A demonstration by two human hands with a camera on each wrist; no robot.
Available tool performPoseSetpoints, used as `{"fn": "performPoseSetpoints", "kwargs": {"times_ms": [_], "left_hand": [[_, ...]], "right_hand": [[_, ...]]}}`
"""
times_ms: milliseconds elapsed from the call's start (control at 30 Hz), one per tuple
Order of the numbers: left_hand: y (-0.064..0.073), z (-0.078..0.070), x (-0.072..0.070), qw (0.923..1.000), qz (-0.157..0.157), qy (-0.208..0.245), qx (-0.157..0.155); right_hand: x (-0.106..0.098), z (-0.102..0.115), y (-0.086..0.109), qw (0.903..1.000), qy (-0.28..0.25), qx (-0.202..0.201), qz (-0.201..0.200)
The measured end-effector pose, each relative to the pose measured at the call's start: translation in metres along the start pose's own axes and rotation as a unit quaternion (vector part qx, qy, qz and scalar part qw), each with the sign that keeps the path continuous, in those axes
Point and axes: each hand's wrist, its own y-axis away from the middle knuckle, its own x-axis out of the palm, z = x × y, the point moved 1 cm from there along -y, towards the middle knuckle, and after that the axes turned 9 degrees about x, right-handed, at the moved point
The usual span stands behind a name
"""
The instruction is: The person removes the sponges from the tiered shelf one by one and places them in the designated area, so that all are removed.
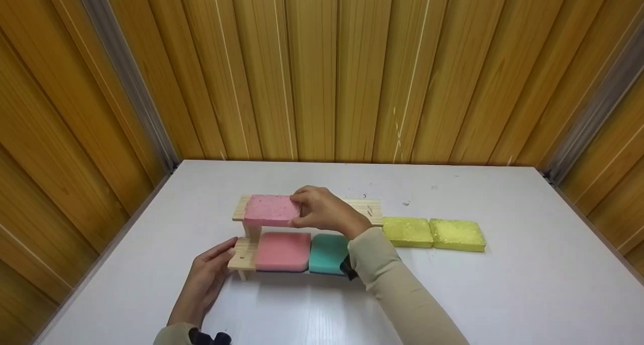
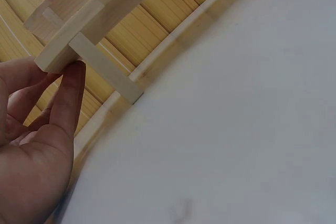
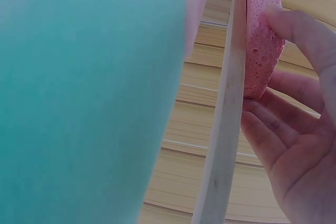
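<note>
Pink sponge (image 1: 269, 209): lay flat along the left part of the upper shelf (image 1: 373, 211), broad face up, its underside against the wood.
Its long axis: ran left to right, in line with the shelf, one short end pointing left and the other right.
Right grip (image 1: 327, 209): pinched the pink sponge at its right end, the thumb on the near side and fingers on the far side.
Left grip (image 1: 209, 269): narrow, fingertips holding the left end of the lower shelf (image 1: 241, 254).
Lower shelf's load: a salmon pad (image 1: 283, 251) at left and a teal pad (image 1: 326, 254) to its right, set side by side, the teal one partly hidden by the right arm.
Yellow pair: one yellow sponge (image 1: 407, 232) sat just right of the upper shelf's end, and a second yellow block (image 1: 459, 234) lay farther right, both flat on the white bench (image 1: 513, 289).
Sleeves: pale beige fabric (image 1: 402, 289) covered the person's forearms.
Backdrop: a wood-patterned wall (image 1: 312, 73) rose beyond the bench's far edge.
</note>
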Motion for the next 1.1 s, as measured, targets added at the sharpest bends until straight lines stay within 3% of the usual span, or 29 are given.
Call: {"fn": "performPoseSetpoints", "kwargs": {"times_ms": [1100], "left_hand": [[0.000,0.000,0.001,1.0000,0.001,-0.001,-0.001]], "right_hand": [[-0.009,-0.011,0.018,0.9999,0.006,0.004,-0.008]]}}
